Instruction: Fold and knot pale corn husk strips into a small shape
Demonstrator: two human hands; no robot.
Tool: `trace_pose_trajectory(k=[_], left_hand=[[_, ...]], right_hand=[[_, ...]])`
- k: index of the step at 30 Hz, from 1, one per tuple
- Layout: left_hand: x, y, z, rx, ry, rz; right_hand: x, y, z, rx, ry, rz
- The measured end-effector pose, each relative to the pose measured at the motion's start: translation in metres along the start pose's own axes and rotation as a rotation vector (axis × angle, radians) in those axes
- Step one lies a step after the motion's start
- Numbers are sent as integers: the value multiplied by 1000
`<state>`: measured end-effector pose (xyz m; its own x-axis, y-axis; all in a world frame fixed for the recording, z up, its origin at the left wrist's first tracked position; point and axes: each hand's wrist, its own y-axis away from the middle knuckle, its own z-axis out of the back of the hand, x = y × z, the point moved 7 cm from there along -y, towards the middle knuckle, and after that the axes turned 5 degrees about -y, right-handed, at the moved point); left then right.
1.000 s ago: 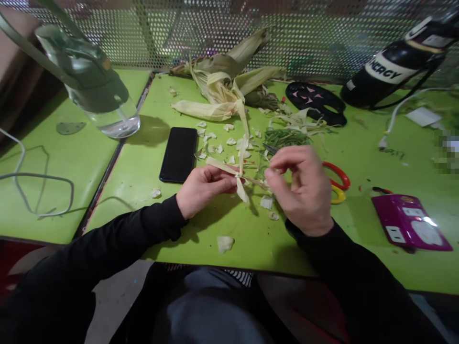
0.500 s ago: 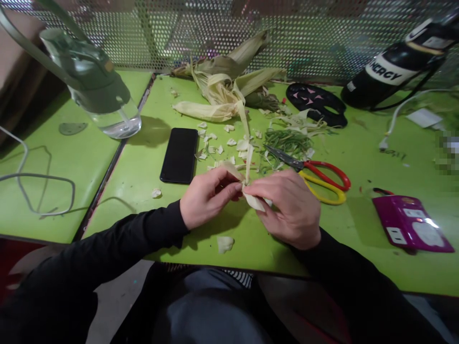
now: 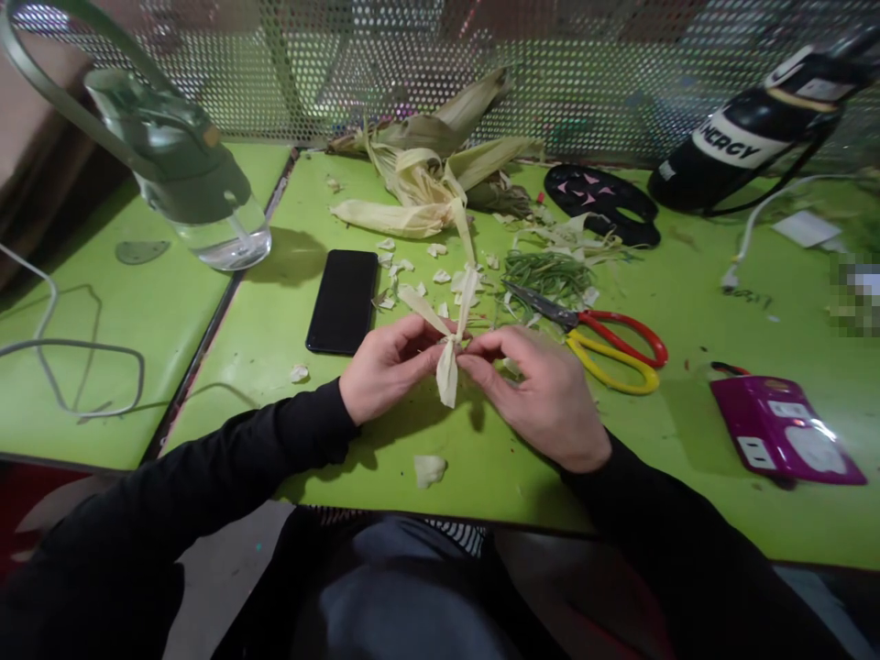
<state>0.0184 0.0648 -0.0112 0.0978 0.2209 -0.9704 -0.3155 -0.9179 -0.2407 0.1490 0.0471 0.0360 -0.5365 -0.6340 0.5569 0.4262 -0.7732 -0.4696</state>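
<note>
The tips of the left fingers are partly hidden by the knotted corn-husk strip. The black bottle's cap is cut off by the right edge; a pixelated patch below — contents blurred — cannot be made out.

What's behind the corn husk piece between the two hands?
Beyond the corn husk piece, pale husk scraps lie on the green tabletop; larger corn husks sit farther back. The piece, left hand and right hand cover whatever is directly behind its centre.

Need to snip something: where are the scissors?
The scissors lie right of centre in the head view, between the green strips and the right hand.
</note>
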Motion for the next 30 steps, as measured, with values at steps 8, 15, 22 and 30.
trace_pose_trajectory(k=[8, 15, 22, 30], left_hand=[[-12, 7, 1, -28, -390, -111], [-16, 8, 3, -101, -451, -185], [-4, 7, -12, 97, -210, -65], [-13, 11, -27, 269, -310, -182]], right_hand=[[6, 3, -6, 74, -145, -49], [10, 4, -9, 98, -224, 23], [-19, -2, 18, -153, -157, -148], [-10, -1, 13, -141, -183, -119]])
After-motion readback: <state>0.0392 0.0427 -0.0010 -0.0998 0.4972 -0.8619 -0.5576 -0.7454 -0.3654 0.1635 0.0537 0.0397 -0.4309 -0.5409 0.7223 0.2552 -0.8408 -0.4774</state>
